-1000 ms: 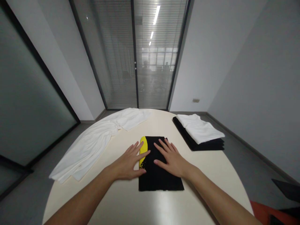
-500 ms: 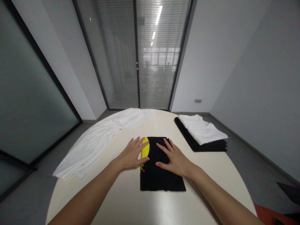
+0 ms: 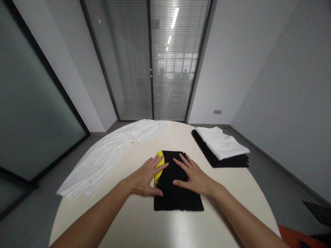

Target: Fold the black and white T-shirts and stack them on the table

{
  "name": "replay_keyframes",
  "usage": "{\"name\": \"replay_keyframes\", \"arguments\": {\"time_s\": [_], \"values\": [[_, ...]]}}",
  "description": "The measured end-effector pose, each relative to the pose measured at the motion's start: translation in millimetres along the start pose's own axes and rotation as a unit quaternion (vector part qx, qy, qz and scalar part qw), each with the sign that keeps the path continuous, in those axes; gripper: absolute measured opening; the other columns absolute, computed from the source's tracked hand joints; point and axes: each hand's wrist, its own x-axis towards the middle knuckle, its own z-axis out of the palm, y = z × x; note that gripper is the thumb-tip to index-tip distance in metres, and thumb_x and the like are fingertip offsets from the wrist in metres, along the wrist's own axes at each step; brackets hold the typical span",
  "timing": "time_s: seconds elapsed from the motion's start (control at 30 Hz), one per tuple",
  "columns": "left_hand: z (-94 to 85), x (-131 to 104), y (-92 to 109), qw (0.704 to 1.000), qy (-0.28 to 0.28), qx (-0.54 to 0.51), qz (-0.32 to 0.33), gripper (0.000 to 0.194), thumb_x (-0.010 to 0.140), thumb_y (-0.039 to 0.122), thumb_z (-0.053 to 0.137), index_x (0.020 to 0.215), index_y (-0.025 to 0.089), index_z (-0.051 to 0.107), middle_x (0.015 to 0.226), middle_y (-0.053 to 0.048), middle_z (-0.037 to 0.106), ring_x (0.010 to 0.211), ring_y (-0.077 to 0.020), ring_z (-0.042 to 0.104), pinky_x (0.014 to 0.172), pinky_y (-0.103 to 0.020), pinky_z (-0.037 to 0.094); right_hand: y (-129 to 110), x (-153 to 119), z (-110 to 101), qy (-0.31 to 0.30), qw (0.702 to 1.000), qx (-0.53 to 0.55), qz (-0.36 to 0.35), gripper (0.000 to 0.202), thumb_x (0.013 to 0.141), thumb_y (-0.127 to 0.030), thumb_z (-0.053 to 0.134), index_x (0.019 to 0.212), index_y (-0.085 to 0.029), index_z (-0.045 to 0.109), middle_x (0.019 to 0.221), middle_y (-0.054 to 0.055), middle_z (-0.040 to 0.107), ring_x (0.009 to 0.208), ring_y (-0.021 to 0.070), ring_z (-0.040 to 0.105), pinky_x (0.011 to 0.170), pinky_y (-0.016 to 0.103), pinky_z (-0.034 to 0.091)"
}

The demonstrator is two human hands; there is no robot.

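A black folded garment [image 3: 176,199], probably a T-shirt, lies flat as a rectangle on the pale table [image 3: 139,220], a yellow print showing along its left edge. Spread over that left edge, my left hand [image 3: 147,177] has its fingers across the print and its thumb on the black cloth lower down. My right hand [image 3: 192,175] rests on the garment's right side with fingers apart. Neither hand grips the cloth. To the right is a stack of folded black cloth [image 3: 230,162] with a folded white garment [image 3: 221,143] on top.
A loosely spread white garment [image 3: 103,158] follows the table's far left edge. The table edge is rounded. Behind it stand a glass door with blinds [image 3: 170,86] and grey walls. An orange and dark object [image 3: 294,237] is at the lower right, beside the table.
My left hand has slid slightly toward me along the garment's left edge, its thumb now lower on the cloth. My right hand stays in nearly the same place. The garment has not visibly moved.
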Motion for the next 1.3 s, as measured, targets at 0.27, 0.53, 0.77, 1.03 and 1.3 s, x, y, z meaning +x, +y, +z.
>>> {"name": "replay_keyframes", "arguments": {"time_s": [0.27,0.53,0.77,1.03,1.3], "values": [[0.4,-5.3,3.4,1.000,-0.008,-0.009,0.008,0.109,0.074,0.076,0.069,0.162,0.030,0.022,0.170,-0.012,0.007,0.155,-0.0402,0.004,0.124,-0.064,0.012,3.2,-0.2,-15.0,0.144,0.989,0.024,0.034,0.064,0.093,-0.060,0.054,0.142,-0.019,0.052,0.147,0.016,0.053,0.132,0.0295,0.054,0.111,0.044,0.044],[6.6,-4.5,1.1,0.999,0.049,0.006,-0.018,0.067,0.103,0.057,0.038,0.162,0.029,0.022,0.170,-0.007,0.012,0.157,-0.0309,0.005,0.126,-0.057,0.015,-9.8,-0.9,-16.6,0.099,0.960,-0.060,0.256,0.063,0.088,-0.081,0.041,0.078,-0.023,0.062,0.082,0.013,0.073,0.082,0.0330,0.071,0.066,0.039,0.047],[13.0,-4.6,-3.3,0.998,0.057,0.011,-0.020,0.074,0.101,0.061,0.041,0.162,0.027,0.019,0.170,-0.008,0.013,0.157,-0.0305,0.009,0.126,-0.055,0.017,-7.6,3.3,-5.7,0.119,0.971,-0.004,0.208,0.032,0.094,-0.054,0.054,0.082,-0.024,0.051,0.081,0.008,0.071,0.074,0.0254,0.068,0.062,0.032,0.041],[19.8,-5.9,-6.8,0.995,0.074,0.027,-0.058,0.077,0.101,0.063,0.038,0.163,0.024,0.012,0.169,-0.011,0.010,0.156,-0.0306,0.010,0.125,-0.053,0.019,4.1,13.1,-14.9,0.202,0.963,0.075,0.160,0.021,0.095,-0.046,0.048,0.088,-0.026,0.043,0.075,0.002,0.064,0.070,0.0237,0.063,0.063,0.032,0.042],[24.7,-7.6,-11.3,0.995,0.067,0.033,-0.067,0.076,0.103,0.061,0.034,0.163,0.022,0.010,0.168,-0.013,0.013,0.156,-0.0293,0.011,0.126,-0.052,0.017,10.1,29.1,-73.1,0.247,0.959,-0.006,0.140,0.015,0.097,-0.034,0.048,0.106,-0.023,0.047,0.092,0.010,0.070,0.085,0.0276,0.067,0.072,0.032,0.045]]}}
